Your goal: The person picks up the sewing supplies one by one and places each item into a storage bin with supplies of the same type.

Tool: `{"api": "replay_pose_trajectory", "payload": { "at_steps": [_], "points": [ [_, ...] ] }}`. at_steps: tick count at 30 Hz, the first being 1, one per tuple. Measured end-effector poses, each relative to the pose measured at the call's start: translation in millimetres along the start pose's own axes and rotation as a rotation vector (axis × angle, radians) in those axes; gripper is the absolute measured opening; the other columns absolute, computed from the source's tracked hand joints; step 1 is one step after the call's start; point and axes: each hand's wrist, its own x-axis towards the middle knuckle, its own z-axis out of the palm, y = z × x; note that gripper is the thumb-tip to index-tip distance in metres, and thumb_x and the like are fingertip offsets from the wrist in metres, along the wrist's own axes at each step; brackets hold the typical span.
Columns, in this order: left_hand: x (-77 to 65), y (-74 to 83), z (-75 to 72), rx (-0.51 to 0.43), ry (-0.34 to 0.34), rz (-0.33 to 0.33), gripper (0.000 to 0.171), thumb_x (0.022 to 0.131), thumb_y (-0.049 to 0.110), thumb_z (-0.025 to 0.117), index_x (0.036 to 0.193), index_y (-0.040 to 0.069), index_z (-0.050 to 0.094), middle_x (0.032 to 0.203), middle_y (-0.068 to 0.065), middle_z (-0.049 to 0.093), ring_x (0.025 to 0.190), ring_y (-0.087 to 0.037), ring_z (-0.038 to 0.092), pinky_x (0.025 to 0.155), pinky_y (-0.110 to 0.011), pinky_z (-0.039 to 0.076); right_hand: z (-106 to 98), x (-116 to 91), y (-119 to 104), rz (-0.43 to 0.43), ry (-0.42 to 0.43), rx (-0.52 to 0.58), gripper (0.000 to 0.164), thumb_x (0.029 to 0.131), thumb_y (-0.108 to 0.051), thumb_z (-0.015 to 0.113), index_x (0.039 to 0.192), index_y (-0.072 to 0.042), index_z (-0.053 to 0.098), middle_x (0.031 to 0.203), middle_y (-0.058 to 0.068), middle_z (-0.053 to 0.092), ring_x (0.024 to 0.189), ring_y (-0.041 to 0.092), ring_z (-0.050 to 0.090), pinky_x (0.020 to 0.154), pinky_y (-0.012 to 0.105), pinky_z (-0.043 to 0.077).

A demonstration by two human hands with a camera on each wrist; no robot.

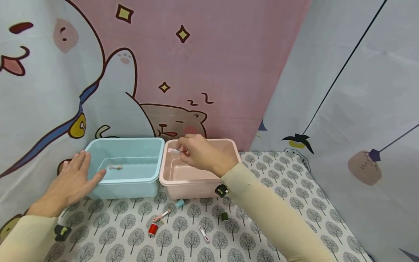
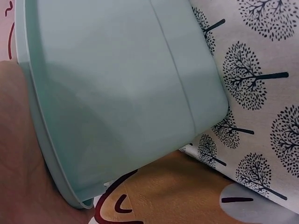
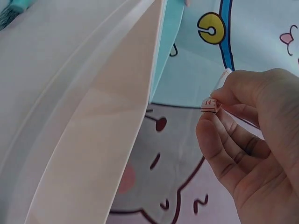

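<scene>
1. Beige sleeve, then the left hand (image 1: 72, 178): fingers spread and fairly straight, resting on the rim of the pale blue basin (image 1: 127, 190). In the left wrist view the fingertips are out of frame.
2. Inside that basin lies 1 small pale bundle (image 1: 115, 167), too small to identify.
3. On the tree-print cloth (image 1: 180, 247): a red spool (image 1: 152, 229), then a pink-and-white strip (image 1: 161, 215).
4. Pale tape (image 3: 209, 105), narrow and folded small, with reddish ruler marks and a readable "14"; in the head view it shows against the pink basin's (image 1: 196, 190) left end. Fingers cover part of it.
5. Right hand (image 1: 201, 154): thumb and fingertips pinch the tape; hand and forearm hide part of the pink basin's inside.
6. Nearer the front: a light blue spool (image 1: 179, 203), a pale strip (image 1: 203, 234) and a dark green spool (image 1: 224, 217).
</scene>
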Motion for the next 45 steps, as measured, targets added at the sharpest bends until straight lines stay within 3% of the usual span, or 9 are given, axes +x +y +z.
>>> {"api": "replay_pose_trajectory", "payload": {
  "at_steps": [6,12,21,34,41,45],
  "points": [
    [-0.6,-2.9,-1.1,0.002,-0.011,0.001,0.105,0.123,0.061,0.037,0.175,-0.023,0.001,0.184,-0.050,-0.003,0.173,-0.072,-0.001,0.140,-0.086,-0.004,19,33,-14,-0.086,0.007,-0.033,0.018,0.103,-0.001,0.077,0.119,-0.005,0.085,0.110,0.012,0.085,0.091,0.019,0.079,0.075,0.021,0.062],
    [-0.3,-4.4,-1.5,0.014,0.001,0.001,0.106,0.123,0.062,0.038,0.175,-0.023,0.003,0.184,-0.051,-0.001,0.173,-0.072,0.001,0.140,-0.086,-0.003,29,61,-28,-0.075,-0.052,-0.074,0.019,0.108,-0.007,0.077,0.124,-0.009,0.086,0.113,0.010,0.085,0.095,0.020,0.077,0.082,0.028,0.064],
    [-0.1,-5.9,0.2,0.020,0.013,0.001,0.106,0.122,0.062,0.039,0.175,-0.023,0.004,0.184,-0.051,0.001,0.173,-0.072,0.003,0.141,-0.085,-0.002,44,90,-52,-0.052,-0.149,-0.098,0.022,0.114,-0.014,0.071,0.131,-0.012,0.085,0.116,0.003,0.084,0.088,0.008,0.067,0.076,0.018,0.055],
    [1.7,-2.7,2.3,0.026,0.007,-0.006,0.107,0.122,0.063,0.039,0.175,-0.024,0.007,0.183,-0.051,0.005,0.172,-0.073,0.006,0.138,-0.089,0.006,60,104,-62,-0.021,-0.198,-0.099,0.024,0.116,-0.015,0.069,0.134,-0.015,0.085,0.132,0.002,0.085,0.095,0.006,0.075,0.081,0.018,0.059],
    [1.9,-2.3,2.3,0.022,-0.001,-0.012,0.107,0.122,0.063,0.039,0.175,-0.024,0.007,0.183,-0.051,0.004,0.172,-0.073,0.005,0.138,-0.089,0.006,62,106,-67,-0.011,-0.229,-0.139,0.035,0.119,-0.019,0.068,0.152,-0.015,0.077,0.154,0.003,0.078,0.123,0.013,0.081,0.089,0.018,0.062],
    [2.9,-2.8,1.6,0.031,0.012,-0.006,0.106,0.122,0.062,0.038,0.174,-0.025,0.008,0.183,-0.052,0.005,0.171,-0.074,0.007,0.137,-0.090,0.008,59,102,-66,-0.026,-0.214,-0.140,0.034,0.118,-0.018,0.067,0.151,-0.014,0.078,0.151,0.004,0.079,0.124,0.014,0.080,0.091,0.019,0.062]
  ]
}}
